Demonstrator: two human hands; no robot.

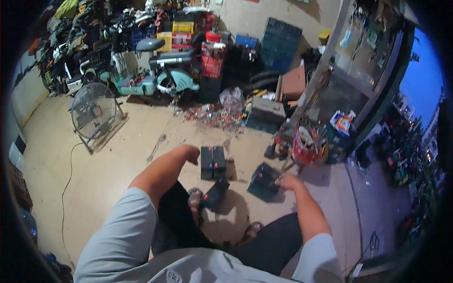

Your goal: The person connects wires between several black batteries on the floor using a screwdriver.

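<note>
My left hand (189, 153) hangs with curled fingers just left of a pair of black batteries (213, 162) standing side by side on the floor, and holds nothing. My right hand (288, 181) rests on the right edge of a tilted black battery (263, 181), fingers closed on it. A third dark block (215, 193) lies by my sandalled left foot (194, 200). My other foot (252, 231) shows lower down between my dark trouser legs.
A floor fan (94, 113) stands at the left with its cable (66, 179) trailing over the floor. A pale green scooter (160, 80) is parked behind. Scrap litter (212, 115), a dark box (266, 113), a red basket of tools (306, 147) and a glass cabinet (349, 89) stand ahead and right.
</note>
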